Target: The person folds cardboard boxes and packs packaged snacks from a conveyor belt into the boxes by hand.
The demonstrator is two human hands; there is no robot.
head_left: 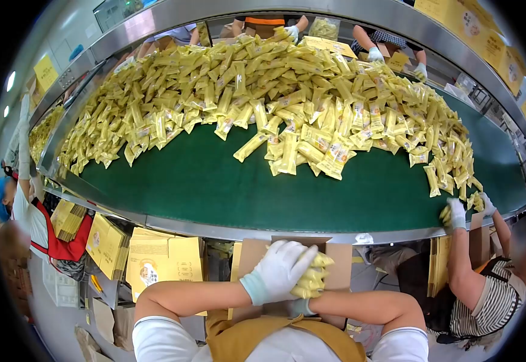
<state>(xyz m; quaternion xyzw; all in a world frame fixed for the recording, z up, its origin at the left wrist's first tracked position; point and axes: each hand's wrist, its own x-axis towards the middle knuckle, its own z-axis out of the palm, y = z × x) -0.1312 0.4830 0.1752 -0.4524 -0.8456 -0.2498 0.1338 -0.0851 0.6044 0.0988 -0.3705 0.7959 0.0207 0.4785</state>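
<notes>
My left hand (280, 270), in a white knit glove, is closed over a small stack of yellow snack packets (312, 276), its fingers bent across their near side. Below it my right hand (302, 306) shows only a glove cuff and wrist; its fingers are hidden under the left hand and the packets. Both hands are above an open cardboard box (338, 265) in front of my body, at the belt's edge. Beyond it, a large heap of yellow packets (287, 96) lies on the green conveyor belt (227, 193).
Folded yellow cartons (163, 262) stand left of the box. A co-worker in stripes (486, 295) reaches gloved hands onto the belt at right. Another person (33, 223) stands at left, and several work across the belt. A metal rail (214, 228) edges the belt.
</notes>
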